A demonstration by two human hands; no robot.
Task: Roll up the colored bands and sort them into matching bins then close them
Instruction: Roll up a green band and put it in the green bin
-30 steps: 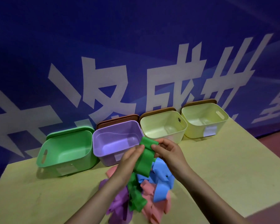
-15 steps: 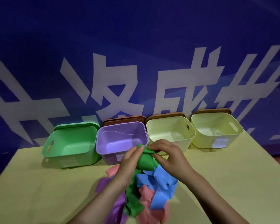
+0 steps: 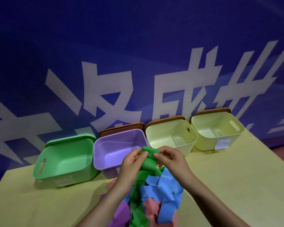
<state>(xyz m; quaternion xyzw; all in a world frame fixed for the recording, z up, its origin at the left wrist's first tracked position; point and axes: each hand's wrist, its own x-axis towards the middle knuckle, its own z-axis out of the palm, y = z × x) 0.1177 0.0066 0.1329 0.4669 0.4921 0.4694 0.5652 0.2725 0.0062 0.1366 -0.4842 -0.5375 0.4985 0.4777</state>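
**Green band: roll barely started, all bins still empty**

Both hands work the top end of the green band (image 3: 148,161), held up in front of the purple bin (image 3: 120,149). Left hand (image 3: 131,163) pinches the left edge w/ thumb and fingers; right hand (image 3: 170,158) pinches the right edge the same way. Vs. half a sec ago, when the end was bunched tight between the fingers, it now shows as a flat folded strip across the top, approx. one turn over. A sec ago the band hung straighter, so the person has been working that end over. Looks like the roll is only just begun, though the dim light makes it hard to count the turns.

The rest of the band trails down btw. the wrists into the pile on the table (image 3: 228,185), over the blue band (image 3: 167,190), the pink band (image 3: 152,208) and the purple band (image 3: 120,213). Those three lie loose, unrolled.

The green bin (image 3: 64,159) sits at far left, just beside the purple one, w/ two pale yellow bins (image 3: 170,138) to the right. All four are open and nothing shows inside; lids lean behind them against the blue wall (image 3: 138,46).

Meaning for the task: early stage. Most of the green length is yet to be wound before it can go left into its bin.
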